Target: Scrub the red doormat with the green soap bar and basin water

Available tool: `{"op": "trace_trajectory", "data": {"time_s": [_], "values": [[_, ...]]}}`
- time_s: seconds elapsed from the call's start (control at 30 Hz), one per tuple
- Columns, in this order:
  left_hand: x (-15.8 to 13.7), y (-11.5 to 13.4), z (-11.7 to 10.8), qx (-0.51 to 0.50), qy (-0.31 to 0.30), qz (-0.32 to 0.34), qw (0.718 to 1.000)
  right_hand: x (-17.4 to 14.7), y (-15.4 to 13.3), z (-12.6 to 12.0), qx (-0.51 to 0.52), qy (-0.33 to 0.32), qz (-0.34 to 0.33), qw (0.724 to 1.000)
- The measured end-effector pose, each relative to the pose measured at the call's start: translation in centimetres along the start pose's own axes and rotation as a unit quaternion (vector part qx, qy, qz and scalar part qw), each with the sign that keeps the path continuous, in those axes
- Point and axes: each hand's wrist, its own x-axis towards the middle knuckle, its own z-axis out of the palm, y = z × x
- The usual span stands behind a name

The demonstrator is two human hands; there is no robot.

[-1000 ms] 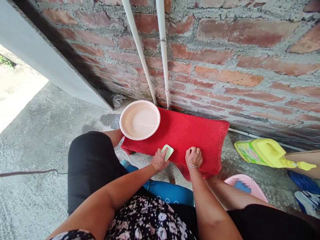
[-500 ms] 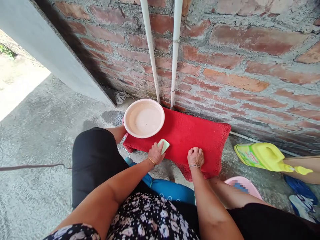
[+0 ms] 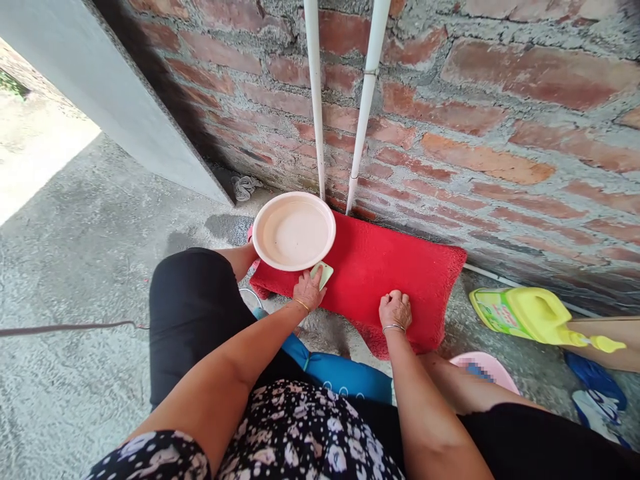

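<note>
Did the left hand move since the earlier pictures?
Yes. Against the right pipe, the left hand has moved left and forward, bringing its green thing closer to the basin.

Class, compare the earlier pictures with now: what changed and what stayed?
The left hand has moved the pale green item leftward, closer to the basin; nothing was visibly let go. The curled right hand still rests on the red cloth; the basin stayed put.
</note>
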Motion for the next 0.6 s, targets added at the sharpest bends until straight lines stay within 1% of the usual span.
{"op": "trace_trajectory", "data": {"time_s": [0.1, 0.17, 0.2, 0.3, 0.33, 0.37, 0.4, 0.47, 0.5, 0.53, 0.57, 0.6], "values": [[-1.7, -0.1, 0.1, 0.002, -0.022, 0.04, 0.999, 0.0, 0.0, -0.2, 0.001, -0.005, 0.007, 1.0], [-2.2, -0.1, -0.1, -0.007, -0.013, 0.053, 0.999, 0.0, 0.0, -0.3, 0.005, -0.013, 0.011, 1.0], [-2.3, 0.0, -0.1, -0.018, -0.006, 0.035, 0.999, 0.0, 0.0, -0.3, 0.008, -0.019, 0.012, 1.0], [-2.7, 0.6, 0.1, -0.043, 0.003, -0.07, 0.997, 0.1, 0.0, -0.4, 0.02, -0.035, 0.013, 0.999], [-3.1, 1.0, 0.3, -0.039, -0.004, -0.079, 0.996, 0.1, 0.0, -0.4, 0.023, -0.039, 0.015, 0.999], [-3.6, 1.5, 0.7, -0.03, -0.016, -0.058, 0.998, 0.1, 0.0, -0.5, 0.025, -0.041, 0.018, 0.999], [-4.1, 2.0, 1.1, -0.019, -0.034, -0.01, 0.999, 0.2, 0.0, -0.5, 0.026, -0.043, 0.02, 0.999], [-5.3, 3.1, 2.0, -0.005, -0.074, 0.115, 0.991, 0.2, 0.0, -0.6, 0.027, -0.045, 0.022, 0.998], [-5.8, 3.5, 2.3, -0.005, -0.087, 0.159, 0.983, 0.2, 0.0, -0.7, 0.029, -0.047, 0.022, 0.998], [-6.0, 3.7, 2.5, -0.01, -0.09, 0.181, 0.979, 0.2, 0.0, -0.7, 0.031, -0.05, 0.021, 0.998], [-6.0, 3.6, 2.6, -0.017, -0.084, 0.175, 0.981, 0.2, 0.0, -0.8, 0.032, -0.054, 0.019, 0.998], [-5.8, 3.3, 2.4, -0.027, -0.071, 0.147, 0.986, 0.2, 0.0, -0.8, 0.034, -0.057, 0.019, 0.998]]}}
